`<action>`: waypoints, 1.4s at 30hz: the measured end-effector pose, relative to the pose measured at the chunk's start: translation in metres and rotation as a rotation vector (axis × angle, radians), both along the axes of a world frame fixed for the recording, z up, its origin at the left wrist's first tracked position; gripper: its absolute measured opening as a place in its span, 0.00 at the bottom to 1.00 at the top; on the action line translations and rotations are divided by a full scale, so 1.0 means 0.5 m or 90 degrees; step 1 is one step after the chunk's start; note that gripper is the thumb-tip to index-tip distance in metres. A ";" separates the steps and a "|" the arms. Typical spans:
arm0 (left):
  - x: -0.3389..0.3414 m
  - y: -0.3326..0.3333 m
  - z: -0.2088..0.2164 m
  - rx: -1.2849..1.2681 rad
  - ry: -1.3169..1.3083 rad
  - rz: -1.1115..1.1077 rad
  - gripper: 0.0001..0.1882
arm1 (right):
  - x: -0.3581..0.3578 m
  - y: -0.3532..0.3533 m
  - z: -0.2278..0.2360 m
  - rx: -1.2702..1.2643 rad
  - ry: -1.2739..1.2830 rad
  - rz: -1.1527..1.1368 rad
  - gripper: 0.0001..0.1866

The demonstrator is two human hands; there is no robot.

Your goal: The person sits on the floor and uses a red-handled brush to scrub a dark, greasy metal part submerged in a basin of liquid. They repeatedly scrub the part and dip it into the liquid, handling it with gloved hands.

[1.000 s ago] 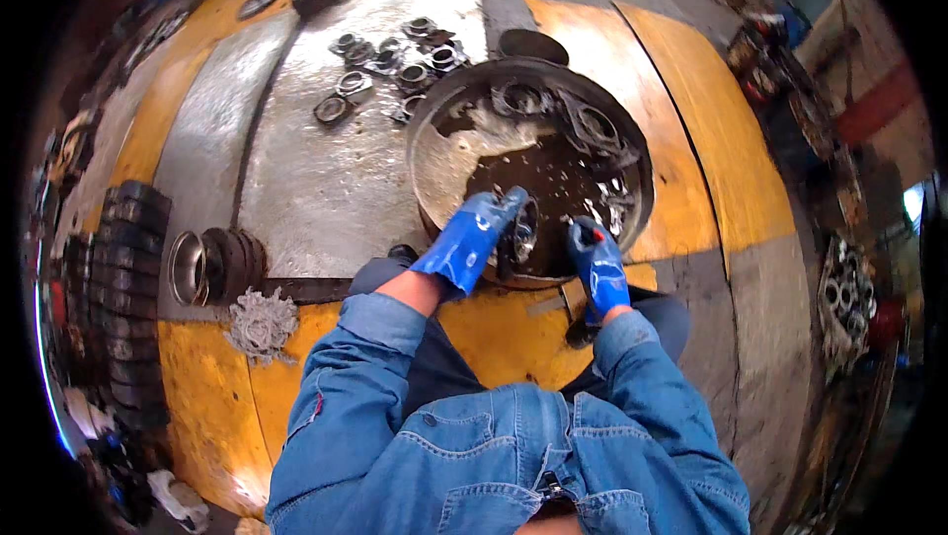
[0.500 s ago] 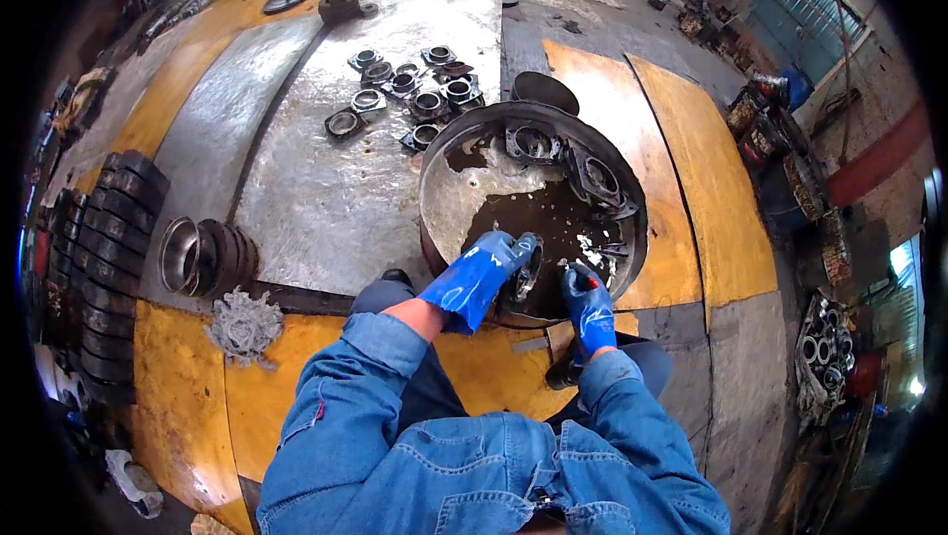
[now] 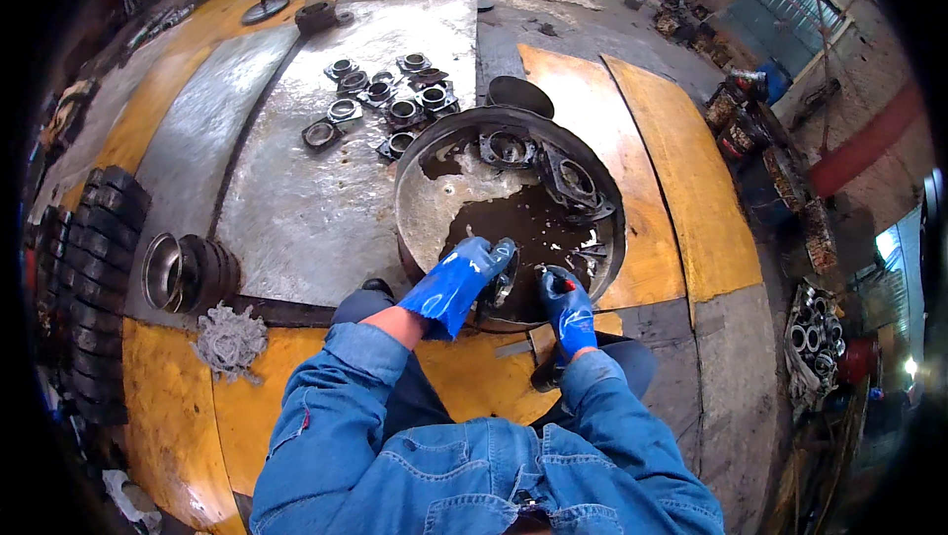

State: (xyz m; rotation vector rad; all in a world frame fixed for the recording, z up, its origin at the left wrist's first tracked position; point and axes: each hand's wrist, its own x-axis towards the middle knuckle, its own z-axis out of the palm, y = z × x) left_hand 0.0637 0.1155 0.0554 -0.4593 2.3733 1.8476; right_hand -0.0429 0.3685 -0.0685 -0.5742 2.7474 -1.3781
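Note:
A round metal basin [image 3: 403, 224] with dark liquid stands in front of me. My left hand [image 3: 466, 276], in a blue glove, is closed on a dark flanged metal ring [image 3: 505, 286], held tilted over the basin's near side. My right hand [image 3: 569, 313], gloved too, is closed just right of the ring, at the near rim. A small red piece [image 3: 569, 285] shows at its fingers; the rest of what it grips is hidden. Further inside the basin lie a flanged ring [image 3: 508, 148] and a larger flanged housing [image 3: 573, 183], both wet and dark.
Several flanged rings [image 3: 403, 112] lie on the metal sheet [image 3: 306, 209] beyond the basin. Left are stacked metal rings [image 3: 170, 273], a grey rag [image 3: 230, 340] and a large tyre [image 3: 99, 288]. A dark round container [image 3: 520, 96] touches the basin's far side. More rings [image 3: 812, 338] lie far right.
The whole view has shifted slightly, so the scene sits further left. Both hands keep about the same place at the basin, and the left still holds the ring.

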 end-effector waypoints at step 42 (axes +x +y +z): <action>-0.016 0.014 0.027 -0.080 -0.083 0.007 0.36 | 0.014 0.000 0.024 0.039 0.045 -0.022 0.14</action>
